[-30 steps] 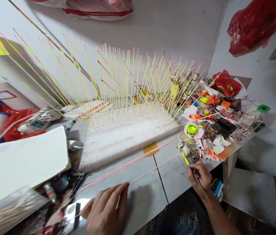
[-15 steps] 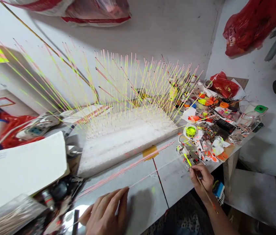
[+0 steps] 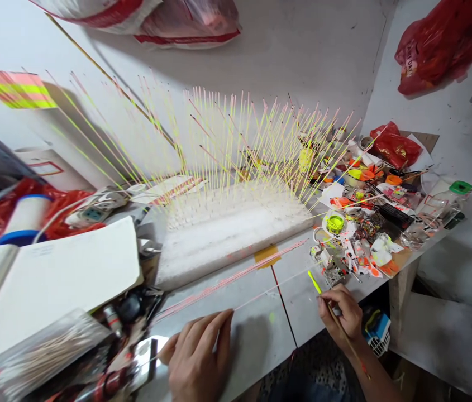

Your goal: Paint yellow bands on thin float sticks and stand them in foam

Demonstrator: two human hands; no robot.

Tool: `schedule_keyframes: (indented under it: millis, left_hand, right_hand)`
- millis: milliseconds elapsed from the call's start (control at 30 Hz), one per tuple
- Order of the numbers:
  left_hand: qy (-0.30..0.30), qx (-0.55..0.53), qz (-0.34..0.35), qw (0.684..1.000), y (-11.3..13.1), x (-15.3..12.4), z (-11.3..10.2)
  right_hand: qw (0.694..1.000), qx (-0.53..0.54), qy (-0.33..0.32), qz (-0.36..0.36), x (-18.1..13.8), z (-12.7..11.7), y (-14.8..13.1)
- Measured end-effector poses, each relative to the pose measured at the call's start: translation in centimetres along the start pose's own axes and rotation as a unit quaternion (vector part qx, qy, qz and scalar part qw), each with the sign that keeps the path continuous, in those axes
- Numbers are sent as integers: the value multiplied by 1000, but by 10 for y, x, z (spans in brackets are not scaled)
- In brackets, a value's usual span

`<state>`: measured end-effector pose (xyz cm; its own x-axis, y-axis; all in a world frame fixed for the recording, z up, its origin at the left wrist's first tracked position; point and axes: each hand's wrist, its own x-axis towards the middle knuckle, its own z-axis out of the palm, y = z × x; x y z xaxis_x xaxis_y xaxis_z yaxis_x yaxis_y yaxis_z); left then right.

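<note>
Brush tip neon yel., handle brown. Held stick & loose sticks pale pink. Standing sticks banded pink & neon yel., dk. ends. Block white, surface lt. grey.

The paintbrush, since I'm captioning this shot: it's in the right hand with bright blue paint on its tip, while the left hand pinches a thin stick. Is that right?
Not quite: in the head view, the paint on the tip of the paintbrush is fluorescent yellow, not blue. The right hand does hold it, and the left hand pinches a thin stick.
</note>
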<state>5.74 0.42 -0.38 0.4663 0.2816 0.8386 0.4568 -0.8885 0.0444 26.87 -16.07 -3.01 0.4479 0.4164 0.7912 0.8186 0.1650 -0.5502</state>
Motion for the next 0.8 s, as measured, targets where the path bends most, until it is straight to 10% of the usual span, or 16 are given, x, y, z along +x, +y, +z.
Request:
schedule_keyframes:
  millis: [800]
  left_hand:
    - [-1,-23,-16,1000,3,1,-2]
  right_hand:
    - [997,-17,5,71,-8,1,5]
